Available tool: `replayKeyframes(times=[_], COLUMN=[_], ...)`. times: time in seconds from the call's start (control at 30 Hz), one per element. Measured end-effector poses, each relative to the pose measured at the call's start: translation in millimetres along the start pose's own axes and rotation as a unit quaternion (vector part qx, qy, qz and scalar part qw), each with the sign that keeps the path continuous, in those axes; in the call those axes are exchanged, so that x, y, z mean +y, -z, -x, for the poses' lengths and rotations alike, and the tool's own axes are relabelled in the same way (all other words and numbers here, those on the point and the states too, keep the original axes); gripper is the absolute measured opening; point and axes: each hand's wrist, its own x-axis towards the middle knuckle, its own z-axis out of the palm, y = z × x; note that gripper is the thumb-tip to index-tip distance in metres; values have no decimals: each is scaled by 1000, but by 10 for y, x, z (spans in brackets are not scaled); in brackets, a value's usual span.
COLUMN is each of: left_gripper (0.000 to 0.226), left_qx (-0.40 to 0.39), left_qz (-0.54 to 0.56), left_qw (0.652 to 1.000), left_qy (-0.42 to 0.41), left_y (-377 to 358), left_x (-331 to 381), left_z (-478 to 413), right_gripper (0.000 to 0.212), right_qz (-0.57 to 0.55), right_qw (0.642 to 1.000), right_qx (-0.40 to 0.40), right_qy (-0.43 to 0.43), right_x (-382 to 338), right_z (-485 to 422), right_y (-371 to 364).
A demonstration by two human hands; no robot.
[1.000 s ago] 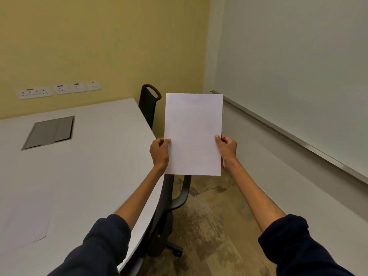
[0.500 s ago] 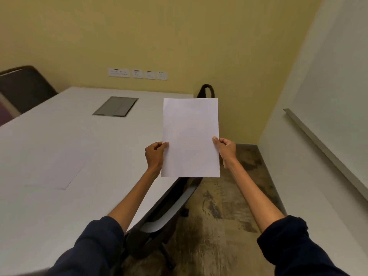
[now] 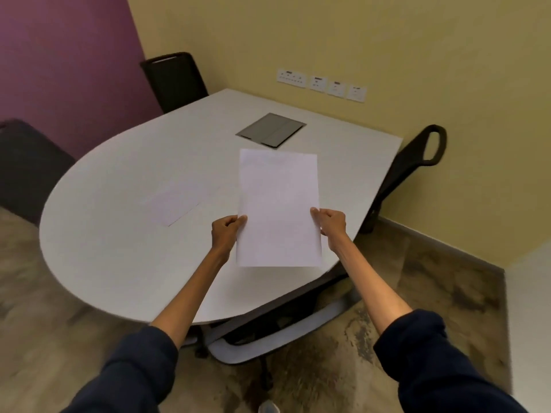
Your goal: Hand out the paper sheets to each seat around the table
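Head view: vs 1 s ago, cam has swung L, off the whiteboard wall and onto the whole table (image 3: 119, 248). Held paper (image 3: 278, 204) now hangs over tbl's 6 o'clock edge. L hand (image 3: 227, 234) & R hand (image 3: 329, 225) pinch its side edges, fingers curled. Laid sheet (image 3: 176, 204) is flat at its 9 o'clock, so prob. the next seat's drop. Only container: cable hatch (image 3: 270, 129) at 12 o'clock, closed, contents hidden.

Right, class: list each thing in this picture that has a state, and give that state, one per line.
Held sheet: lifted, flat, gripped at both side edges.
Left hand: pinching the sheet's left edge.
Right hand: pinching its right edge.
Second sheet: lying flat on the table.
Cable hatch: closed.
Near chair: pushed under the table.
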Motion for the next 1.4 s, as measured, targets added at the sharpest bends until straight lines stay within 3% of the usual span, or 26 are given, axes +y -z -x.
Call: replayKeyframes(times=[0.13,0.33,0.5,0.87,1.1,1.4], left_gripper=[16,32,31,54,41,31], left_qx=[18,64,86,122,135,147], left_qz=[-18,-46,-98,-183,-208,-281], left_qw=[999,994,985,951,930,910], left_qy=[28,75,117,219,272,266], left_y=[200,363,373,30,-105,-145], left_x=[-165,-525,-871,-1518,-1743,-1855], left_z=[-189,-351,-484,-850,-923,-965], right_gripper=[47,53,54,37,25,14], right_qz=[28,67,104,193,256,350], right_qw=[999,993,986,967,953,927], right_qx=[-40,-91,-109,-113,-102,-104], right_qy=[-6,-34,-66,-119,-125,-83], right_x=[74,307,644,1293,1577,1727], right_z=[-320,-646,-957,-1621,-1806,-1880], right_y=[-339,-738,-936,-1035,-1113,-1229])
